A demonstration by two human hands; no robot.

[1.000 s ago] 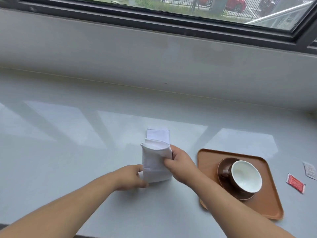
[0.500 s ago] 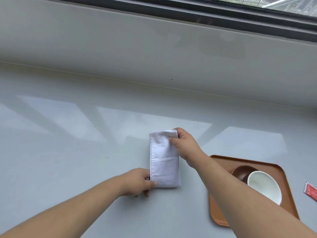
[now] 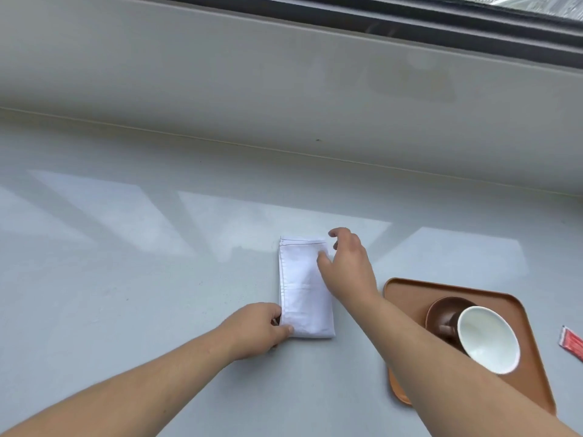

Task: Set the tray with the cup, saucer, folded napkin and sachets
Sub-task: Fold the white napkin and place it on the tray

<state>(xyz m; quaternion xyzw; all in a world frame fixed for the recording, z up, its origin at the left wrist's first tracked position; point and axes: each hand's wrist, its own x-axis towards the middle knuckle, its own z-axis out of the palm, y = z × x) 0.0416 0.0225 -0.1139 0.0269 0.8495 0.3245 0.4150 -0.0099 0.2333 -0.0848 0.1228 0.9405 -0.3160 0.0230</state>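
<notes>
A white napkin [image 3: 303,288], folded into a narrow rectangle, lies flat on the grey counter. My left hand [image 3: 255,329] pinches its near left corner. My right hand [image 3: 347,266] hovers over its far right corner with the fingers spread, the thumb resting on the cloth. To the right sits an orange-brown tray [image 3: 407,288] holding a brown saucer [image 3: 441,313] and a cup [image 3: 487,339] with a white inside; my right forearm crosses the tray's near left part. A red sachet [image 3: 572,342] lies on the counter beyond the tray, cut by the frame edge.
The grey counter [image 3: 126,279] stretches wide to the left. A low grey wall [image 3: 252,74] rises behind it under a dark window frame [image 3: 441,23].
The napkin's upper flap was folded down and now lies flat. My right hand has let go of the far corner and opened. The view tilted downward.
</notes>
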